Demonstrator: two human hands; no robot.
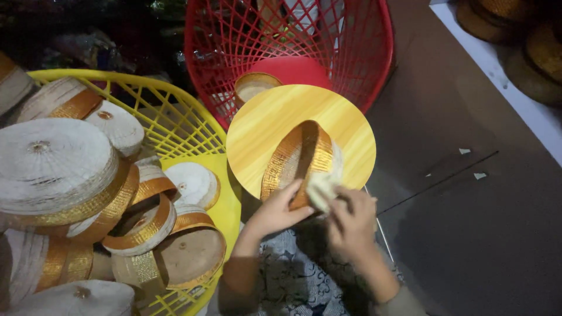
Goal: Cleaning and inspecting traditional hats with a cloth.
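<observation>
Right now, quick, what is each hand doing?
Left hand: fingers closed on the gold-trimmed band at the round yellow board.
Right hand: closed on a pale cloth pad, pressed against the band.

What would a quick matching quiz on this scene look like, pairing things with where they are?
Things:
1. red basket
2. yellow basket
3. gold-banded ring
4. round board

Places:
a. on the round board, touched by both hands
b. top centre, behind the board
c. left, full of gold-trimmed discs
d. centre, under the ring

Pairs: 1-b, 2-c, 3-a, 4-d. The left hand and right hand both touch the ring.
</observation>
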